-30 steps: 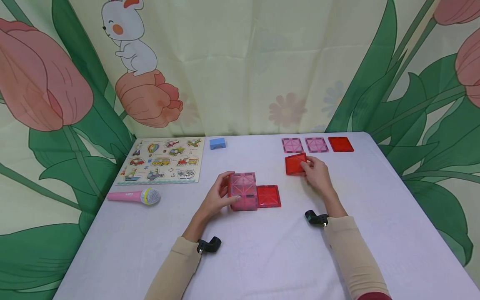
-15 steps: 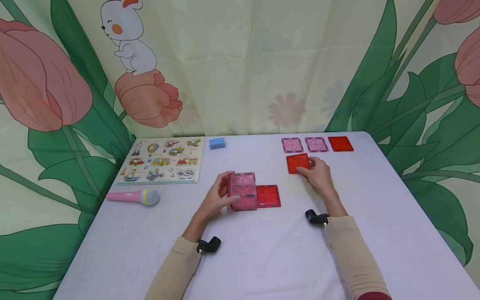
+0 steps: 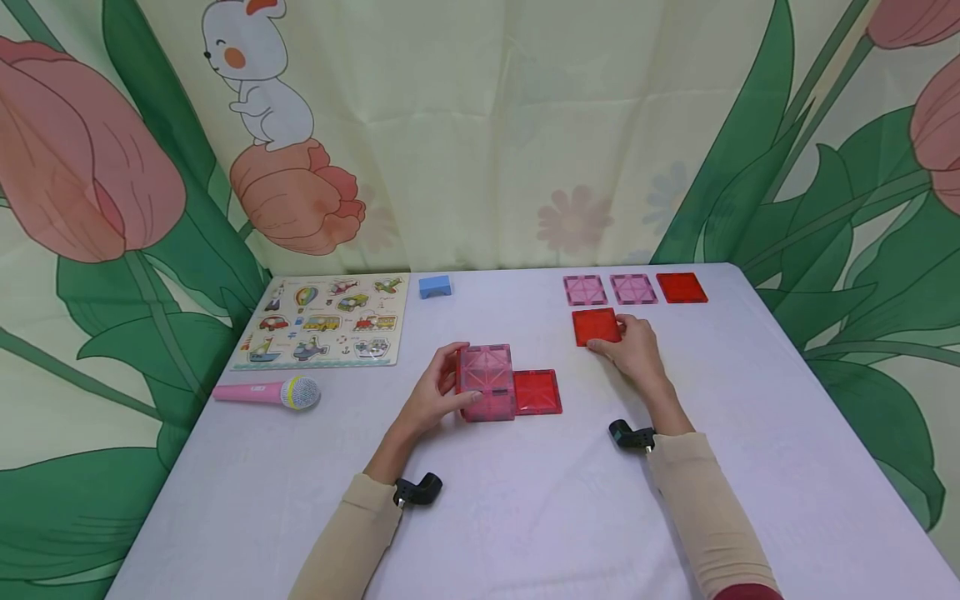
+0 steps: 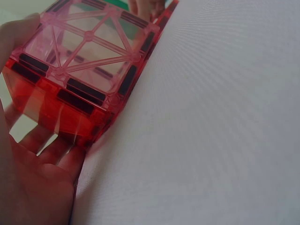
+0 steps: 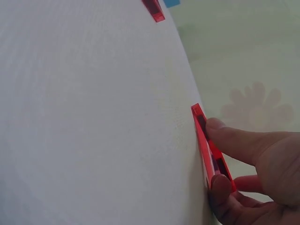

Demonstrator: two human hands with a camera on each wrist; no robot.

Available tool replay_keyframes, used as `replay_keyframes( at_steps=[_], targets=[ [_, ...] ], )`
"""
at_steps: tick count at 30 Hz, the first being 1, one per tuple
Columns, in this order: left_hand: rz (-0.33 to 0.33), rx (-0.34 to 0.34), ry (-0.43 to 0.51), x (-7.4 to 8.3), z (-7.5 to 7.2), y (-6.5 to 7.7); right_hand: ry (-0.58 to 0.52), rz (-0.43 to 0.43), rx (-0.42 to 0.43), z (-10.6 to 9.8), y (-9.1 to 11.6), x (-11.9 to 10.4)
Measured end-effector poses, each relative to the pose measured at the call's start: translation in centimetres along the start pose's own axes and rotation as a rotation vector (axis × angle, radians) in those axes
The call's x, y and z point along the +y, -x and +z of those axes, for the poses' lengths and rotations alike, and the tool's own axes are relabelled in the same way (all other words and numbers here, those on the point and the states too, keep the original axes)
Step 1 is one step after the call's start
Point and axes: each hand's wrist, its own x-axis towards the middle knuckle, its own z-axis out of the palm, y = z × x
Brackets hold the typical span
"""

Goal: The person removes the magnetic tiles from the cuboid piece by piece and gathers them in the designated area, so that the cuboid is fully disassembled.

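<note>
My left hand (image 3: pixel 437 392) holds a small box of magnetic tiles (image 3: pixel 486 371) from its left side. Pink translucent tiles form its faces, and the left wrist view shows a red side wall (image 4: pixel 56 105) with fingers spread against it. Flat on the cloth, a red magnetic tile (image 3: pixel 537 392) touches the box's right side. Farther back, my right hand (image 3: pixel 636 350) pinches another red magnetic tile (image 3: pixel 596 326) by its right edge, apart from the box. In the right wrist view that tile (image 5: pixel 206 140) appears nearly edge-on, low at the cloth, between thumb and fingers.
Two pink tiles (image 3: pixel 584 290) and a red tile (image 3: pixel 681 288) lie in a row at the back right. A blue block (image 3: pixel 435 287) sits at the back. On the left are a picture puzzle board (image 3: pixel 322 321) and a pink microphone (image 3: pixel 262 392).
The red tile in my right hand has turned from tilted to flatter and squarer, shifting slightly right, as the fingers changed their hold. My left hand and the box have stayed still.
</note>
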Motion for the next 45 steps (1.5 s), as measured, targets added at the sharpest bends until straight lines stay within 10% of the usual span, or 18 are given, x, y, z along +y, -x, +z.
replay_keyframes(
  at_steps=[45],
  targets=[
    [0.009, 0.004, -0.005, -0.16, 0.05, 0.09, 0.079, -0.052, -0.003, -0.63, 0.04, 0.41]
  ],
)
